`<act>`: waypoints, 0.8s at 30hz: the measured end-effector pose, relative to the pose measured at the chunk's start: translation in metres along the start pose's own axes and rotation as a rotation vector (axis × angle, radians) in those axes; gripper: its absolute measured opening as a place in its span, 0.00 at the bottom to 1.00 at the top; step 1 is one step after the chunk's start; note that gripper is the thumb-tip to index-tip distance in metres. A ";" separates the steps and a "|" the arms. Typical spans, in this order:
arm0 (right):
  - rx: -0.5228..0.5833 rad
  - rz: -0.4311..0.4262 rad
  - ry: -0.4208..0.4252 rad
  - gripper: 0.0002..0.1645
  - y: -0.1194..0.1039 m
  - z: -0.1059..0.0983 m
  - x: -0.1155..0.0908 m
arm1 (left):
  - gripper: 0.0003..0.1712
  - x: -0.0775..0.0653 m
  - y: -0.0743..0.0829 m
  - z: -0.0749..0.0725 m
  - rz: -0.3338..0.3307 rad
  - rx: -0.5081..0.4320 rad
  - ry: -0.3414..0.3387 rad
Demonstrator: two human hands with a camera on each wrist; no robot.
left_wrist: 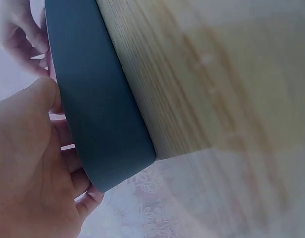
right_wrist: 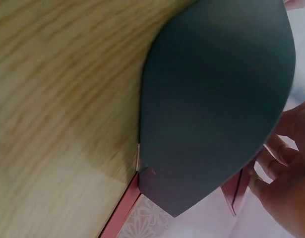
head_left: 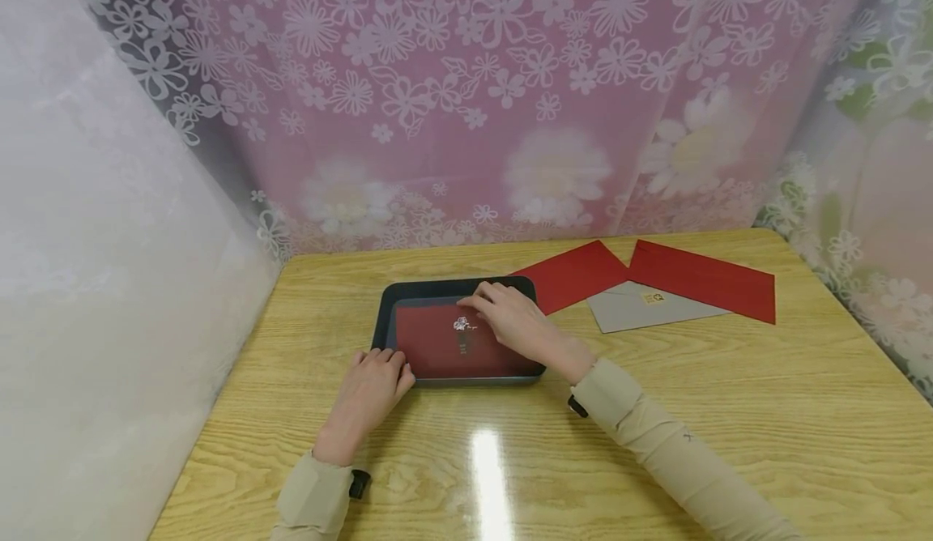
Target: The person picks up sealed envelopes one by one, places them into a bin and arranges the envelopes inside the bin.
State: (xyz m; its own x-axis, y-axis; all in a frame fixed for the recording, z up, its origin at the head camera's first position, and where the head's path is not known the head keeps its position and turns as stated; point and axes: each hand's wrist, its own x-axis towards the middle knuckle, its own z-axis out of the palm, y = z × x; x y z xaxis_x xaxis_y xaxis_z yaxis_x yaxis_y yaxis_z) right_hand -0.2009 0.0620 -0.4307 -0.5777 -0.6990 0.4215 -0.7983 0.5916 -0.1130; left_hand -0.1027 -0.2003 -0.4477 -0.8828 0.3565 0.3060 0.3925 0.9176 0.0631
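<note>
A dark tray (head_left: 387, 308) stands at the middle of the table. In it lies a dark red envelope (head_left: 430, 347) with a white flower print. My right hand (head_left: 514, 326) reaches over the tray's right side, its fingertips at the envelope's far edge. In the right wrist view, a raised corner of the envelope (right_wrist: 235, 191) shows past the rim beside that hand's fingers, which pinch it. My left hand (head_left: 373, 383) grips the tray's near left corner. Seen from the left wrist, its fingers (left_wrist: 73, 157) pass behind the tray wall (left_wrist: 88, 89), so what they touch inside is partly hidden.
On the table behind and right of the tray lie two red envelopes (head_left: 576, 274) (head_left: 703, 278) and a grey envelope (head_left: 649, 310) with a small gold mark, partly overlapped. Flowered curtains (head_left: 452, 120) hang along the table's back. A pale curtain (head_left: 131, 241) hangs at its left.
</note>
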 end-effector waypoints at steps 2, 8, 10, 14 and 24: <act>-0.021 0.000 -0.018 0.18 0.001 0.001 -0.001 | 0.22 0.000 0.000 0.000 0.002 0.000 0.005; -0.024 0.058 -0.050 0.17 0.008 -0.004 -0.006 | 0.23 0.001 0.002 0.000 0.010 0.004 0.024; -0.015 0.068 -0.025 0.16 0.012 -0.010 -0.009 | 0.23 0.002 0.002 0.000 0.009 0.005 0.023; -0.010 0.049 0.060 0.14 0.022 -0.023 -0.015 | 0.23 0.002 0.001 0.003 -0.001 0.000 0.010; -0.094 0.092 0.234 0.09 0.055 -0.049 -0.036 | 0.21 0.003 0.002 0.005 -0.016 0.006 0.004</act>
State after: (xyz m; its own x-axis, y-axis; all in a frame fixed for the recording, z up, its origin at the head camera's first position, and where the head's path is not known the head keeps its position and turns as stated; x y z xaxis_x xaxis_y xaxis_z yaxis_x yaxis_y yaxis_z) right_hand -0.2159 0.1398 -0.4083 -0.5832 -0.5354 0.6109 -0.7187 0.6906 -0.0808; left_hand -0.1060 -0.1969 -0.4510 -0.8879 0.3413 0.3084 0.3770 0.9241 0.0627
